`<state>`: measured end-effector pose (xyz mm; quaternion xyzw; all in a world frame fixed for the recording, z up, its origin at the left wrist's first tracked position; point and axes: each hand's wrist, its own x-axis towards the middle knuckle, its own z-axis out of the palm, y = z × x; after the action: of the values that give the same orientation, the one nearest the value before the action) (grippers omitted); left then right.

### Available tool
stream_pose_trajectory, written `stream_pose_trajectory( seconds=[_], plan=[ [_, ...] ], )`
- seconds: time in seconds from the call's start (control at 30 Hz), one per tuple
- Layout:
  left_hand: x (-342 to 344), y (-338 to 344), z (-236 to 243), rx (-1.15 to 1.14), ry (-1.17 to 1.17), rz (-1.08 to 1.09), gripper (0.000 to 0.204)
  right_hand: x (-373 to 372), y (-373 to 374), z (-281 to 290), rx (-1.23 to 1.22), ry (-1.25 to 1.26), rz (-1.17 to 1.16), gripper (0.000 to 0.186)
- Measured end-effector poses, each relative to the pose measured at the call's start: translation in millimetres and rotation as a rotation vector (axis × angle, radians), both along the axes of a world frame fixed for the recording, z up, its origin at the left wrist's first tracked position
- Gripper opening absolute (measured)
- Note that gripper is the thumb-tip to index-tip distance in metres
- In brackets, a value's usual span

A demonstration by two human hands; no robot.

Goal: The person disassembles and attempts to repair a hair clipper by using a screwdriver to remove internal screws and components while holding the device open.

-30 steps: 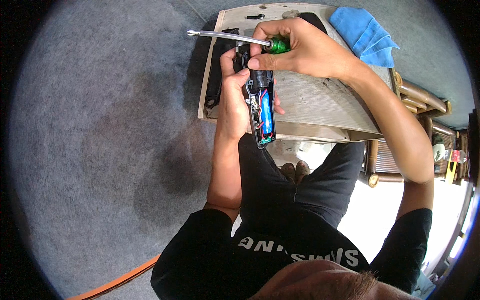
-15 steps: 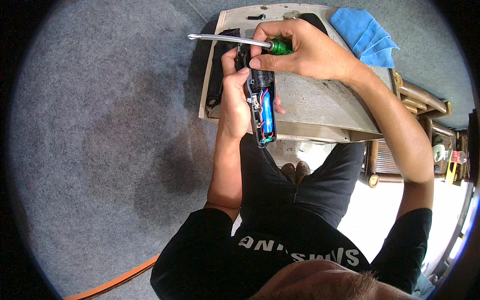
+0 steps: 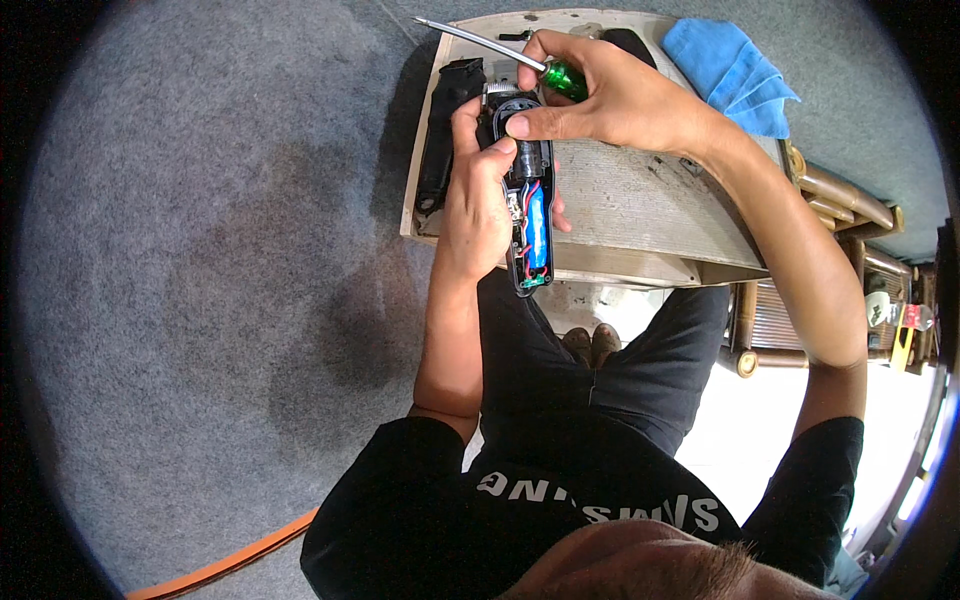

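My left hand [image 3: 480, 195] is closed round an opened black hair clipper [image 3: 545, 180], held above the near edge of a small table. Inside its body show a blue battery cell [image 3: 537, 228], red wires and a small green circuit board at the lower end. A toothed metal blade sits at the clipper's far end. My right hand [image 3: 590, 95] keeps a screwdriver [image 3: 490, 45] with a green handle tucked in its fingers, its shaft pointing to the far left. The right thumb presses on the clipper's dark upper part, below the blade.
The pale wooden table [image 3: 660, 215] carries a long black casing part [image 3: 445, 135] at its left edge. A folded blue cloth [image 3: 725, 75] lies at the far right corner, beside a dark object [image 3: 628, 48]. Bamboo furniture [image 3: 845, 195] stands to the right.
The screwdriver's tip has swung farther away from me, so the shaft now slants. My right fingers have shifted, and the clipper's blade end shows more. The left hand has moved slightly right.
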<state>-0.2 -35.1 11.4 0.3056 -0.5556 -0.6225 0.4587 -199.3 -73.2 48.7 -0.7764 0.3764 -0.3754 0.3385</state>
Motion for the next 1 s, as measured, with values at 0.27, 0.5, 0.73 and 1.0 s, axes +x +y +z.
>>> stream_pose_trajectory(
  seconds=[0.27, 0.5, 0.73, 1.0],
  plan=[
    [-0.7, -0.2, 2.2, -0.019, -0.022, -0.013, 0.044, -1.2, -1.6, -3.8, 0.019, -0.054, 0.035, 0.040],
    [-0.5, 0.1, 1.1, -0.038, 0.002, -0.024, 0.042, -4.2, -7.3, -11.2, -0.032, -0.071, 0.064, 0.045],
    [-0.9, -0.3, 0.6, -0.012, -0.001, -0.011, 0.042, -4.4, -3.1, -2.8, 0.019, 0.008, 0.014, 0.046],
    [-0.6, -0.2, 0.2, 0.023, 0.012, 0.006, 0.044, -2.2, 0.1, 1.8, -0.072, 0.051, 0.013, 0.036]
  ],
)
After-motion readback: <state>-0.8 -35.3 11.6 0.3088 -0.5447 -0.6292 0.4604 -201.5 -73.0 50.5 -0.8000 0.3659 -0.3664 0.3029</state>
